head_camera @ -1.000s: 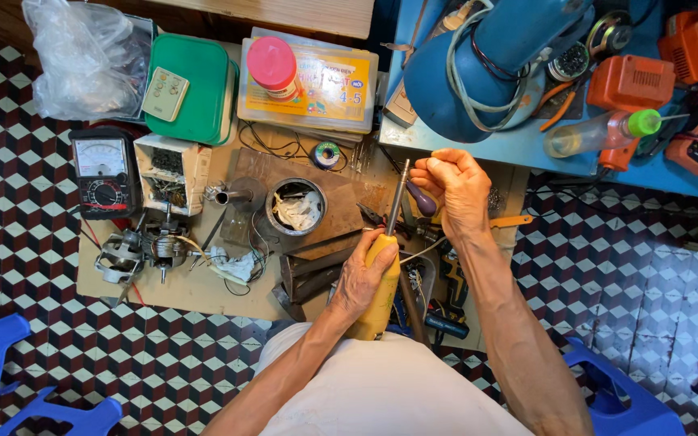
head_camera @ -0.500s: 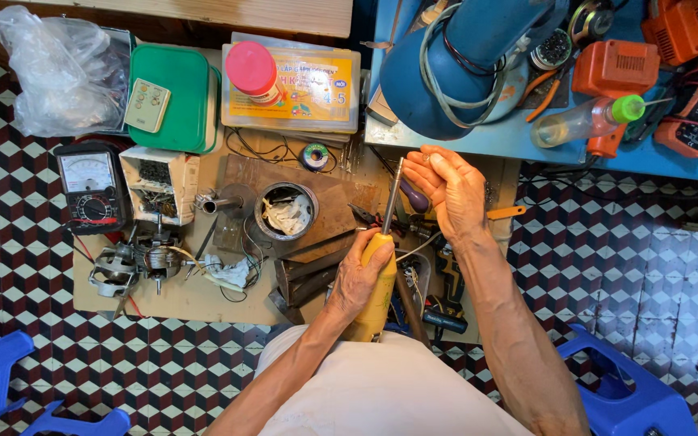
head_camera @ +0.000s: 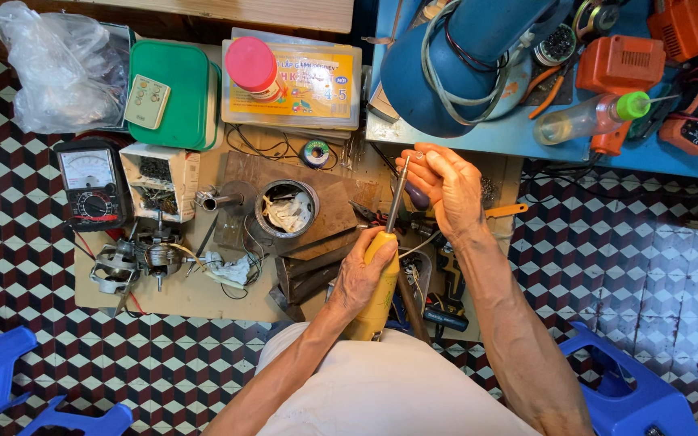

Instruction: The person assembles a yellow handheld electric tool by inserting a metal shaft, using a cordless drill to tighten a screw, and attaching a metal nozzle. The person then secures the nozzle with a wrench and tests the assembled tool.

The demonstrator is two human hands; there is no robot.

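Hands barely shifted, left hand (head_camera: 363,274) gripping yellow soldering iron (head_camera: 380,284), right hand (head_camera: 447,190) pinching small dark part (head_camera: 416,196)

Round tin (head_camera: 286,208) sits mid-board; meter (head_camera: 90,184) far left, small motor (head_camera: 135,260) perhaps just below it.

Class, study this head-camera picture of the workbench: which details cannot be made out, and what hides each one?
Head view only:
- The object in the right hand: curled fingers cover it.
- The yellow-handled tool's tip: hidden by that hand.
- The lower handle end: the left hand and white shirt cover it.
- The round tin's contents: too small.
- The blue appliance: cut off by the top edge.
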